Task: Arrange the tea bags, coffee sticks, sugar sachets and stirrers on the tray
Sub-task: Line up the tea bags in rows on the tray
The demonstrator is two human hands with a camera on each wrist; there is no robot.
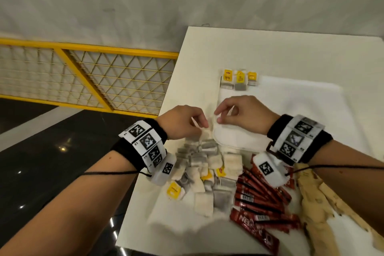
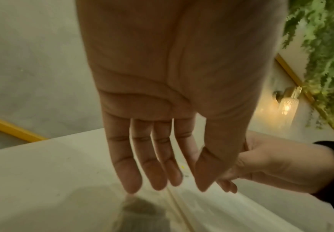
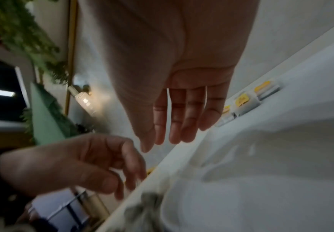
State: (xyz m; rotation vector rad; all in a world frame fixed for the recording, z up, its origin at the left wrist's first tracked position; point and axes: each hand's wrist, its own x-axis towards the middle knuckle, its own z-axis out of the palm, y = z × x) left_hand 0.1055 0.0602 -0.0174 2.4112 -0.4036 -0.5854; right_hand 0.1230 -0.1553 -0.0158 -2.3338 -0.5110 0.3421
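Observation:
A white tray (image 1: 301, 110) lies on the white table (image 1: 270, 48), and three yellow-tagged tea bags (image 1: 239, 80) sit in a row at its far left corner, also in the right wrist view (image 3: 245, 102). My left hand (image 1: 182, 122) hovers at the tray's near left edge, thumb and forefinger pinching the top of a tea bag (image 1: 205, 133) that hangs blurred below the fingers (image 2: 140, 211). My right hand (image 1: 239, 114) faces it over the tray, thumb and forefinger tips close together. Whether it holds anything is unclear.
A loose pile of tea bags (image 1: 203, 168) lies near the table's left edge. Red coffee sticks (image 1: 259, 197) lie beside it, with brown paper items (image 1: 315, 203) to their right. A yellow railing (image 1: 83, 77) and dark floor lie left of the table.

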